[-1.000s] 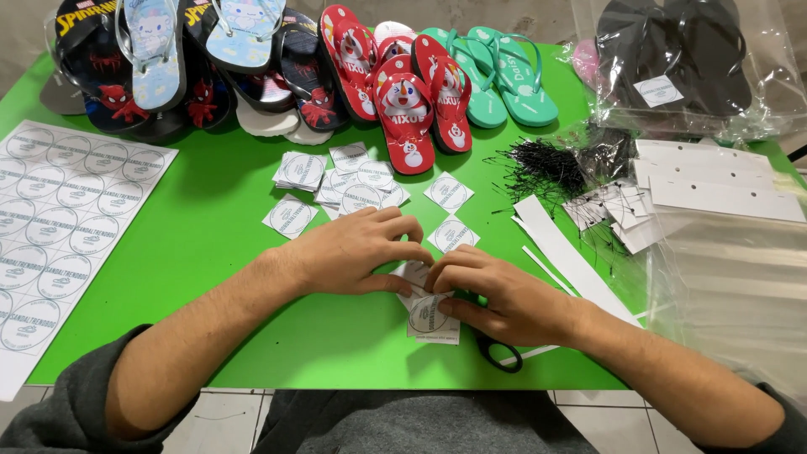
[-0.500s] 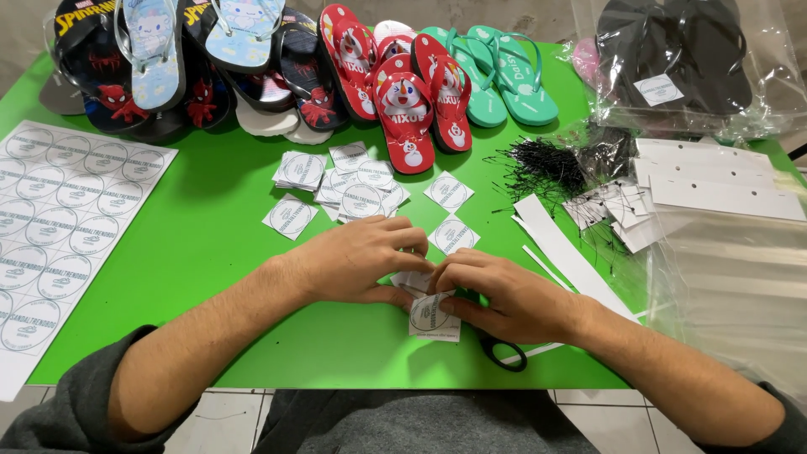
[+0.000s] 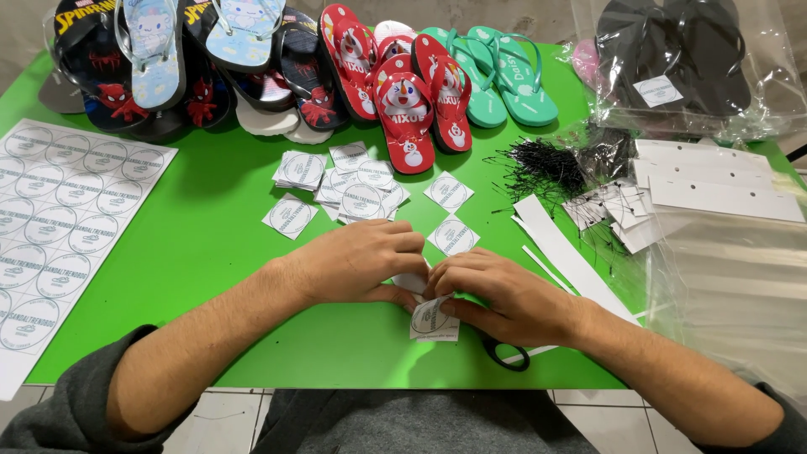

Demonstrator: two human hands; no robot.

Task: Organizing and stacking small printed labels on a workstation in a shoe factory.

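My left hand (image 3: 361, 262) and my right hand (image 3: 496, 296) meet fingertip to fingertip at the front middle of the green table (image 3: 210, 252). Both pinch a small white square sticker (image 3: 433, 319) with a round printed mark, held low over the table. More cut square stickers (image 3: 353, 181) lie scattered just beyond my hands. Black scissors (image 3: 504, 353) rest under my right wrist, mostly hidden.
A white sheet of round stickers (image 3: 59, 227) lies at the left. Several pairs of flip-flops (image 3: 403, 92) line the far edge. Black plastic tag pins (image 3: 542, 164), white paper strips (image 3: 572, 252), white cards (image 3: 714, 181) and clear bags (image 3: 731, 286) fill the right side.
My hands have stayed in the same place, with only small finger movements on the sticker. Nothing else has moved.
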